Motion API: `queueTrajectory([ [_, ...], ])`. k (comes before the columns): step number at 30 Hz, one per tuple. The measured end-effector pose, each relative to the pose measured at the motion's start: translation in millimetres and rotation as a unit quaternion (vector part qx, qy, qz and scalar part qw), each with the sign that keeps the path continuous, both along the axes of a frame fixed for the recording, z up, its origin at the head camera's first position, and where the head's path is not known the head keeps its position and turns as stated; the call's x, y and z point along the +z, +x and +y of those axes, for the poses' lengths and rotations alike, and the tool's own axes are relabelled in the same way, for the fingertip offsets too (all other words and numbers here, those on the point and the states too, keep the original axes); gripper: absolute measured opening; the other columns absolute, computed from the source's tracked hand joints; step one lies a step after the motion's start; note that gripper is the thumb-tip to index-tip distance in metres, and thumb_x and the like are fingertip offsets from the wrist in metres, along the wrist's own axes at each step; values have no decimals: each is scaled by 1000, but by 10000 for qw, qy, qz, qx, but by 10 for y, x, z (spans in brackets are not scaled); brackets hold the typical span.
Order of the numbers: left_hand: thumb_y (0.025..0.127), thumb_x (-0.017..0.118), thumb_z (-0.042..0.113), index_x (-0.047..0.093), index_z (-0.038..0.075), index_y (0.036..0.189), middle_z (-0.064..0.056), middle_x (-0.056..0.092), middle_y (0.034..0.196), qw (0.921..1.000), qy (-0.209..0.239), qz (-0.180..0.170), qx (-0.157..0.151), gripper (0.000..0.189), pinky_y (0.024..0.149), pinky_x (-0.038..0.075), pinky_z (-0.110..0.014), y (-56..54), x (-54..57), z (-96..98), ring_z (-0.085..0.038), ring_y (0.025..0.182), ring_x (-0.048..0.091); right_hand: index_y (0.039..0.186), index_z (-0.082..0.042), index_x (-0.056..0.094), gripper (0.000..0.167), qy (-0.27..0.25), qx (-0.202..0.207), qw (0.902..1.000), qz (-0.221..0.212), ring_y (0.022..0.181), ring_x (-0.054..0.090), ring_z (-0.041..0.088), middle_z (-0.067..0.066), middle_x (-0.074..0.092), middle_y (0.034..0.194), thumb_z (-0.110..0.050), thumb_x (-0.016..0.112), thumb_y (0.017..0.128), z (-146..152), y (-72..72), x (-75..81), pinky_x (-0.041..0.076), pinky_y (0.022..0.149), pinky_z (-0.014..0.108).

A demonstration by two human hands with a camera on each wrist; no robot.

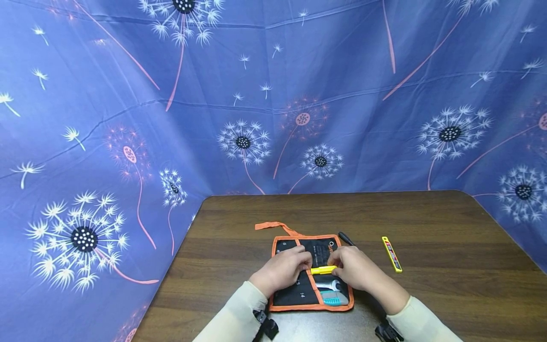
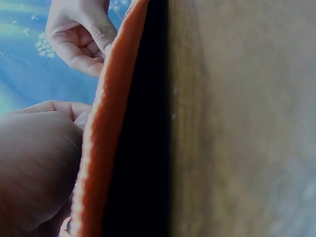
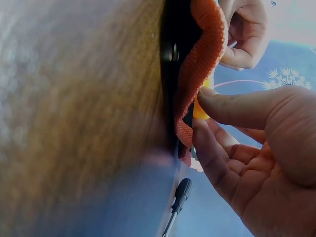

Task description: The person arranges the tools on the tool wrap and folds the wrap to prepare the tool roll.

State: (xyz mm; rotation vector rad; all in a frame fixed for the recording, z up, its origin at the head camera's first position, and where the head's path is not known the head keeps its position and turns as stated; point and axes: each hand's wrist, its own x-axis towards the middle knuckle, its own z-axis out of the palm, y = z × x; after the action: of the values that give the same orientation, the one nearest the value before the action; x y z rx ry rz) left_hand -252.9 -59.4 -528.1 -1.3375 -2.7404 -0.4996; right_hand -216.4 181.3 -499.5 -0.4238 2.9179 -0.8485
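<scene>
A black tool pouch (image 1: 295, 292) with orange trim lies spread on the table. Its right pocket holds a silver wrench (image 1: 329, 285) and a teal and grey utility knife (image 1: 334, 298). Above the wrench lies a yellow pen-shaped tool (image 1: 321, 270), its left end at the orange pocket edge. My right hand (image 1: 352, 267) pinches the right end of this tool between thumb and fingers, as the right wrist view also shows. With curled fingers, my left hand (image 1: 285, 267) pinches the orange pocket edge near the tool's left end.
Just beyond my right hand is a screwdriver (image 3: 182, 191) with a black handle. A slim yellow case (image 1: 391, 254) with a printed label lies farther right. An orange strap (image 1: 273, 225) trails from the pouch's far edge. Blue dandelion-print cloth (image 1: 273, 156) hangs behind the wooden table (image 1: 448, 232).
</scene>
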Motion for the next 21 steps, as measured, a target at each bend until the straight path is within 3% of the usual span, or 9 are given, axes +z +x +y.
queueTrajectory([
  [15,100,70,9,56,27,94,12,43,89,10000,2,35,89,24,67,38,-16,47,8,19,-2,76,44,79,-20,74,24,113,61,9997,204,69,49,12,-7,56,74,-1,88,79,-38,21,2,44,64,34],
  [21,100,69,7,54,27,93,11,42,90,9999,33,98,76,26,66,37,-16,53,-5,33,-4,76,43,82,-19,78,19,155,71,9997,-165,72,53,11,-8,62,76,-2,86,84,-37,19,20,49,70,36],
])
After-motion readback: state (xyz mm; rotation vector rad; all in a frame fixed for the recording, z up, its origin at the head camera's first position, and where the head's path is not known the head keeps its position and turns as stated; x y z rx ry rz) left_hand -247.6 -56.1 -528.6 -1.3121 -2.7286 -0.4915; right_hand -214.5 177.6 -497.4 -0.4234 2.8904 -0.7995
